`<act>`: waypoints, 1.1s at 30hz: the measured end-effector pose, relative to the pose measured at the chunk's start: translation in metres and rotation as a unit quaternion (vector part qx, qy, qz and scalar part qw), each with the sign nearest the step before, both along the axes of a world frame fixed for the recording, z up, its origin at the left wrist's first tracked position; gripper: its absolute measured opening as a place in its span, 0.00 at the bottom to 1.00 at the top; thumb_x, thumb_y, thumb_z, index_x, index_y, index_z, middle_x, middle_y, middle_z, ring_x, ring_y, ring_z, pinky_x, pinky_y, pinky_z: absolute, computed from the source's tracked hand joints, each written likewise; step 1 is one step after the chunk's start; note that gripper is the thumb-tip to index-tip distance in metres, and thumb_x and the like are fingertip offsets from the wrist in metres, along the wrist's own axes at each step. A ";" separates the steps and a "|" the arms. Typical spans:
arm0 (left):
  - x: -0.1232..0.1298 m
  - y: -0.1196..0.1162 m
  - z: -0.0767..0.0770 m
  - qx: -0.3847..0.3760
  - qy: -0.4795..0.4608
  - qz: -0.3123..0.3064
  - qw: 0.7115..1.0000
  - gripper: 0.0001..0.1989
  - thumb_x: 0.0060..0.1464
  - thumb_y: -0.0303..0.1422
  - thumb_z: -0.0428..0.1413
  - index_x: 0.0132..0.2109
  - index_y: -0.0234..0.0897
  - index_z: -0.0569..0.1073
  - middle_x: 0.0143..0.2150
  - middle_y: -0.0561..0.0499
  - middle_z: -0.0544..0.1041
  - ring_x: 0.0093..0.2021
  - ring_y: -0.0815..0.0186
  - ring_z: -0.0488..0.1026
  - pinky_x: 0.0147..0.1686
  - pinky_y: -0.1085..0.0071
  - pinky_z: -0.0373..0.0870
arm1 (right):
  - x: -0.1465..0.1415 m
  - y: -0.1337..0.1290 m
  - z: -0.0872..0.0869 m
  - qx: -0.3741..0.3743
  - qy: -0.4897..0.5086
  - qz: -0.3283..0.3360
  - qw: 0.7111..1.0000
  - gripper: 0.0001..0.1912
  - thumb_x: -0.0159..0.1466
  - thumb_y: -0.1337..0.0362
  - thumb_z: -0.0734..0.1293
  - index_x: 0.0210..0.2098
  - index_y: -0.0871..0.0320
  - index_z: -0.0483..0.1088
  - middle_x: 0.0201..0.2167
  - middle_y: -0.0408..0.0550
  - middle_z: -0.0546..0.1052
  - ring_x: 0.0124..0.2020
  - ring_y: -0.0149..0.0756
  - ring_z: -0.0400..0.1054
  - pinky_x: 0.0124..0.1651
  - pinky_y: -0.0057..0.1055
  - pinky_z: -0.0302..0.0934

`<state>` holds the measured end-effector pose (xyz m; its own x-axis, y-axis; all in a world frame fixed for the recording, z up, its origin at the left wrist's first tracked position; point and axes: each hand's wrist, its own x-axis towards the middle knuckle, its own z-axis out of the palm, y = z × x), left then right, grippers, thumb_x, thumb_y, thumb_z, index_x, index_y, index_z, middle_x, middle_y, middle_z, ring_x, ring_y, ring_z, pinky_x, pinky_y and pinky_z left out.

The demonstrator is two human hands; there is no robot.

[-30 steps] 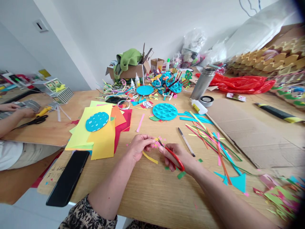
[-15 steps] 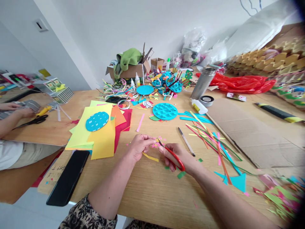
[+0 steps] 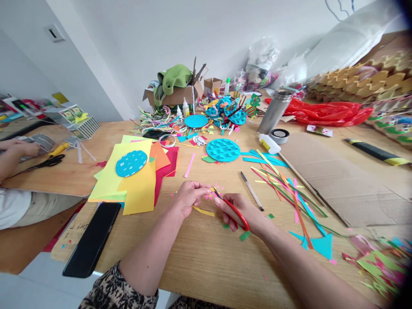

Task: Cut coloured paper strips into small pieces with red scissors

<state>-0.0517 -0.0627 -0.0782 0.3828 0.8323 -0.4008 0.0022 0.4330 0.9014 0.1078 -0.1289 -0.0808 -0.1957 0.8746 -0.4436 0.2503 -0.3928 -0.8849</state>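
Observation:
My left hand [image 3: 189, 198] pinches a narrow yellow paper strip [image 3: 204, 211], whose tail comes out below the fingers onto the table. In my right hand [image 3: 247, 207] are scissors with red handles [image 3: 237, 212]; their dark blades point at the left fingertips, where a bit of yellow shows. Small pink and yellow paper snippets [image 3: 219, 187] lie scattered just beyond the blades. Green scraps [image 3: 245, 235] rest under and beside the right hand. A pen [image 3: 252, 191] lies to its right, and a pink strip [image 3: 189, 165] lies farther back.
Coloured paper sheets [image 3: 139, 195] with a blue oval on top and a black phone [image 3: 92, 240] lie left. Behind are a blue scalloped oval [image 3: 223, 150] and a metal bottle [image 3: 275, 112]. Paper strips [image 3: 294, 195] and cardboard [image 3: 341, 180] occupy the right. Another person's hands [image 3: 19, 150] work at far left.
My hands, the scissors and the yellow strip look almost unmoved. The other person's hands at far left have shifted slightly.

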 end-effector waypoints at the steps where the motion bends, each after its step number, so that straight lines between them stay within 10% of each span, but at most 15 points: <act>1: 0.000 0.000 0.000 0.001 0.000 -0.001 1.000 0.10 0.36 0.33 0.63 0.26 0.31 0.73 0.16 0.57 0.66 0.13 0.81 0.48 0.16 0.75 0.39 | 0.000 0.000 0.000 0.000 -0.002 -0.001 1.000 0.26 0.55 0.41 0.65 0.23 0.59 0.61 0.14 0.39 0.68 0.11 0.23 0.62 0.13 0.18 0.53; 33: -0.002 0.001 0.004 0.018 0.015 -0.004 1.000 0.11 0.35 0.35 0.63 0.23 0.32 0.71 0.13 0.60 0.59 0.13 0.79 0.50 0.16 0.75 0.41 | -0.003 0.000 0.010 -0.004 -0.067 -0.030 0.997 0.25 0.53 0.43 0.67 0.22 0.56 0.55 0.09 0.35 0.64 0.08 0.23 0.57 0.09 0.19 0.49</act>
